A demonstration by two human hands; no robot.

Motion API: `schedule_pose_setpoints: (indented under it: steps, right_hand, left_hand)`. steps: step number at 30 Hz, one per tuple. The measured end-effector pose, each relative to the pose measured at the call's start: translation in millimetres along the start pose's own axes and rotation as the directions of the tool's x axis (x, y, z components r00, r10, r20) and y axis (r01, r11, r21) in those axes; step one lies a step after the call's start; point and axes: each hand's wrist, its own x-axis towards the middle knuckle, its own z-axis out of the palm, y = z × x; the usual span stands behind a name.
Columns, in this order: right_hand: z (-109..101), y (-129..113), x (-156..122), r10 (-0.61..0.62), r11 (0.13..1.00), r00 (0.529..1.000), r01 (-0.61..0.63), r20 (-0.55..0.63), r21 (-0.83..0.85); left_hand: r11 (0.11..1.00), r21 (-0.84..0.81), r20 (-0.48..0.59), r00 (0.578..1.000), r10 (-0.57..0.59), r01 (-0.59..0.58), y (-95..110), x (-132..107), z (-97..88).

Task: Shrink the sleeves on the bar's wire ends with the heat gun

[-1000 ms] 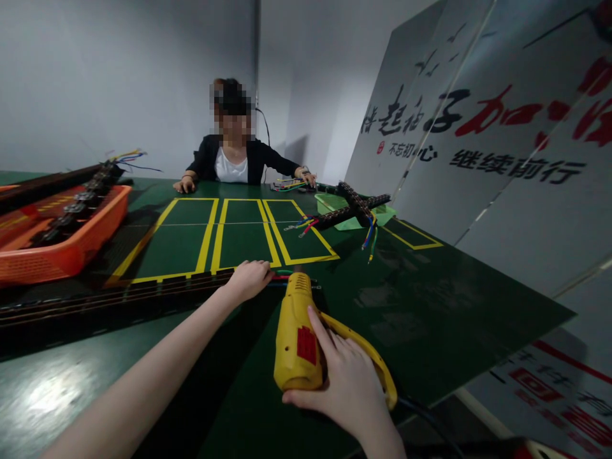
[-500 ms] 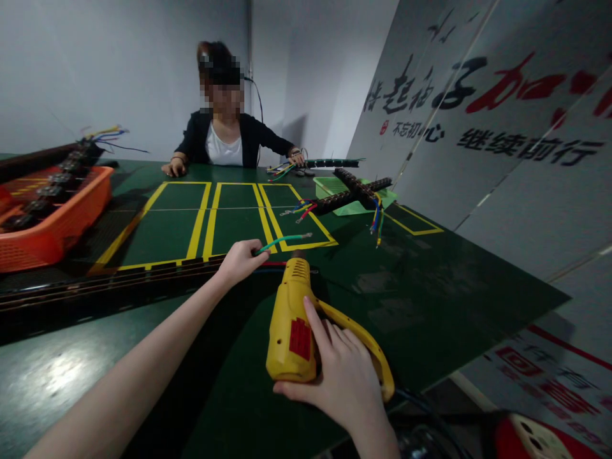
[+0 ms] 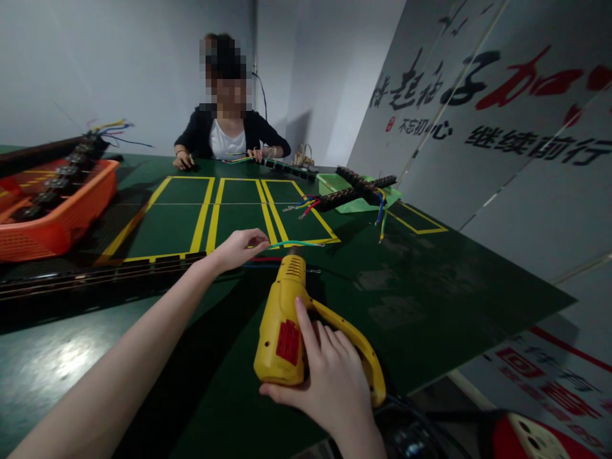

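My right hand (image 3: 329,370) is wrapped around a yellow heat gun (image 3: 280,325), its thumb under the rear and its index finger along the side. The gun's nozzle points away from me, just below a green wire (image 3: 299,243) with a metal lug at its end. Pinched at the near part of that wire is my left hand (image 3: 241,247), fingertips partly hidden. A red wire and a blue wire with a lug (image 3: 312,271) run behind the gun's front. They come from a long black cable chain (image 3: 95,280) lying under my left forearm.
Across the green table (image 3: 430,306) a person (image 3: 227,134) handles another cable chain (image 3: 289,168). An orange basket (image 3: 90,210) with chains stands left. Crossed chains (image 3: 356,191) rest on a green basket (image 3: 329,183). A red-and-cream object (image 3: 530,437) sits at lower right.
My left hand has shifted slightly, and the green wire now lies flatter and further right over the nozzle. The heat gun has moved a little left. The other person's chain has moved left.
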Motion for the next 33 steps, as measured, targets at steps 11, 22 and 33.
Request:
schedule_pose_setpoints:
  steps: [11,22,33]
  right_hand:
    - [5.9,-45.9,4.8,-0.092,0.993,0.994,0.087,0.061,0.079]
    - [18.8,-65.2,14.5,-0.181,0.974,0.981,0.167,0.077,0.155]
    - [1.4,-31.1,16.7,-0.157,0.984,0.985,0.15,0.071,0.096]
  left_hand:
    - [0.961,0.044,0.104,0.955,-0.276,0.273,-38.0,-22.8,-34.7]
    - [0.956,0.019,0.178,0.939,-0.293,0.294,-39.4,-20.9,-32.5]
    - [0.949,-0.007,0.229,0.924,-0.306,0.316,-39.8,-22.9,-30.5]
